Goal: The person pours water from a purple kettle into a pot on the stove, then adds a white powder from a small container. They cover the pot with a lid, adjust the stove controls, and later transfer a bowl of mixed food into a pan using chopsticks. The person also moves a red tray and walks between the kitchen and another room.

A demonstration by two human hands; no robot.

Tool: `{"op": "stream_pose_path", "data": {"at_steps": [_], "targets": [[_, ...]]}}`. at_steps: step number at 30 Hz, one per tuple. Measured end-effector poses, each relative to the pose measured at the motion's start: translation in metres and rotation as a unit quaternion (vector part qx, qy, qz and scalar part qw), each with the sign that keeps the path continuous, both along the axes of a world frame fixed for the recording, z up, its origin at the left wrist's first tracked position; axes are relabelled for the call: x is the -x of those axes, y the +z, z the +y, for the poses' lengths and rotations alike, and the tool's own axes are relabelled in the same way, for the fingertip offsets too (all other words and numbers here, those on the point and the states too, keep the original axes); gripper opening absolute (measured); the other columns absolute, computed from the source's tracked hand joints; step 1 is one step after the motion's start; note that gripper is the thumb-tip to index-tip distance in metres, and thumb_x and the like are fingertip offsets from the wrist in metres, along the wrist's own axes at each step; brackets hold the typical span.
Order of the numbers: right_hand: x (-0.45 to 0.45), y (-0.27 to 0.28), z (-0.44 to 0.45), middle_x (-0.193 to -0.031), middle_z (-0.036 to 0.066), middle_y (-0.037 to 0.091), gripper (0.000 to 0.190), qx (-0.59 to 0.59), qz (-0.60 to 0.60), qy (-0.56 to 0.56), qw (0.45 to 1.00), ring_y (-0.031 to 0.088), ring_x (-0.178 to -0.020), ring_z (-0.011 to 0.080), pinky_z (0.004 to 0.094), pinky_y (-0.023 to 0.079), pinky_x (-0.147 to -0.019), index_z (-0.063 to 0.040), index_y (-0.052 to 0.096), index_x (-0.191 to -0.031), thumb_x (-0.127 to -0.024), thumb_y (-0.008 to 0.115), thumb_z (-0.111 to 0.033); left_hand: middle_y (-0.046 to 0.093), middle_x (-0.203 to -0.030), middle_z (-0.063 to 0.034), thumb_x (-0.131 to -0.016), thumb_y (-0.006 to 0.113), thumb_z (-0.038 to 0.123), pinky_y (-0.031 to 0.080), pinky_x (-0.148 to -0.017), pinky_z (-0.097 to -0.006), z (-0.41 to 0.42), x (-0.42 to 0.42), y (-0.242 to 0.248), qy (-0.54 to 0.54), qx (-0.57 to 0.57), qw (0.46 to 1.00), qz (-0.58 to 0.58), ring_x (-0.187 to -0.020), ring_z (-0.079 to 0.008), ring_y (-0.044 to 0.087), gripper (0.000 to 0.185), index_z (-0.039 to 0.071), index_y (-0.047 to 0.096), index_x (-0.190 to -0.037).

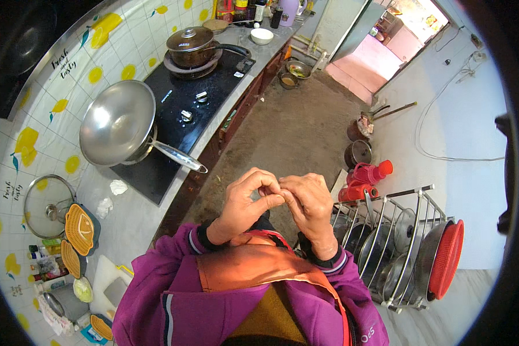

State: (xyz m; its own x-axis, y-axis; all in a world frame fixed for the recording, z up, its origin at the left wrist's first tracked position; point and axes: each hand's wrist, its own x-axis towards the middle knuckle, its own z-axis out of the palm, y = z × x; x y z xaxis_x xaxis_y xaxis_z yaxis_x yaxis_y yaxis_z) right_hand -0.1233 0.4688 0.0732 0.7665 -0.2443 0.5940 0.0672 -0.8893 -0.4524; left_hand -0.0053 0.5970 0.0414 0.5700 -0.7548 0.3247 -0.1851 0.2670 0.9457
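Observation:
My left hand point(247, 200) and my right hand point(310, 203) meet in front of my chest, above the floor. Thumbs and forefingers are pinched together with the tips touching. Whether something small sits between the fingertips cannot be made out. Below them hangs the orange apron point(259, 264) over a purple jacket point(155, 298). To the left of both hands, a steel wok point(119, 123) rests tilted on the black gas hob point(173, 97), its handle point(179, 156) pointing towards my hands. At the hob's far end stands a lidded pot point(191, 46) with a black handle.
On the left counter point(134, 207) are crumpled tissues point(118, 187), a glass lid point(49, 207), yellow baskets point(79, 229) and a white chopping board point(108, 281). At the right stands a metal rack point(389, 246) of pans, with a red colander point(447, 259). Red flasks point(367, 173) and a pot point(358, 153) line the wall.

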Motion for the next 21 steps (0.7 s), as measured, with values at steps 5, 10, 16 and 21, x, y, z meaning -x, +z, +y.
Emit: {"op": "stream_pose_path", "data": {"at_steps": [5,10,16,21], "targets": [[-0.012,-0.008,-0.037,-0.090,0.005,0.070,0.015,0.048,-0.071,-0.007,0.996,0.063,-0.075,0.0211,0.0361,0.046,-0.075,-0.006,0.067,-0.091,-0.080,0.076,-0.010,0.061,-0.095,-0.0046,-0.077,0.079,0.004,0.046,-0.072,-0.0256,-0.036,-0.015,0.004,0.001,-0.003,0.999,-0.044,-0.081,-0.0111,0.055,0.019,0.004,0.064,-0.087],[-0.007,-0.015,-0.069,-0.091,0.004,0.070,0.015,0.019,-0.111,-0.058,0.992,0.064,-0.077,0.0206,0.0360,0.046,-0.075,-0.007,0.068,-0.092,-0.080,0.076,-0.012,0.061,-0.095,-0.0056,-0.077,0.080,0.004,0.047,-0.073,-0.0267,-0.074,-0.016,-0.002,-0.023,-0.044,0.996,-0.069,-0.083,-0.0121,0.057,0.020,0.004,0.063,-0.089],[-0.007,-0.029,-0.100,-0.089,0.005,0.071,0.012,-0.088,-0.110,-0.020,0.990,0.065,-0.079,0.0213,0.0351,0.047,-0.076,-0.007,0.070,-0.090,-0.081,0.075,-0.013,0.058,-0.094,-0.0068,-0.077,0.079,0.003,0.047,-0.072,-0.0267,-0.112,-0.017,-0.008,-0.008,0.027,0.991,-0.133,-0.082,-0.0137,0.056,0.021,0.003,0.060,-0.087],[-0.010,-0.032,-0.121,-0.084,0.007,0.069,0.008,-0.315,-0.064,0.006,0.947,0.066,-0.078,0.0194,0.0310,0.049,-0.074,-0.003,0.070,-0.089,-0.087,0.071,-0.010,0.055,-0.095,-0.0067,-0.079,0.079,0.005,0.044,-0.074,-0.0259,-0.140,-0.026,-0.008,-0.035,0.006,0.993,-0.117,-0.084,-0.0135,0.054,0.021,0.004,0.059,-0.085]]}}
